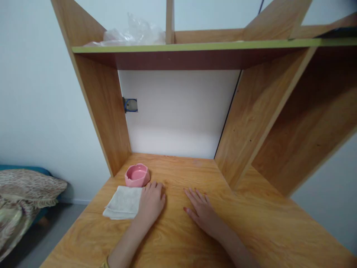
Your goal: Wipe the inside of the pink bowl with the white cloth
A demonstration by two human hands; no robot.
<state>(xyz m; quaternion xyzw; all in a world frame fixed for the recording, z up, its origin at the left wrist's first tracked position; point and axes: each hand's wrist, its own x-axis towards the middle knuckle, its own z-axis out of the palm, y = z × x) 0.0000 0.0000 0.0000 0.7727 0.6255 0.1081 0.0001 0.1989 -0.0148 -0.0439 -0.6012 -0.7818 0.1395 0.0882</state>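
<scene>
My left hand (152, 202) lies palm down on the wooden desk, its fingers stretched forward and nothing held. Its outer side meets the right edge of a folded white cloth (124, 203); whether it presses on the cloth I cannot tell. Just beyond those fingertips stands a pink faceted ashtray (137, 182), with nothing visible inside. Flat on the bare desktop (178, 230) to the right rests my right hand (202, 212), fingers spread and pointing away from me. It touches only the wood.
Wooden side panels (104, 115) and a divider (256, 111) frame the desk, with a green-edged shelf (195, 45) overhead. Clear plastic bags (136, 33) lie on that shelf. An open socket box (131, 105) is set in the back wall. A patterned fabric (28, 190) covers furniture at left.
</scene>
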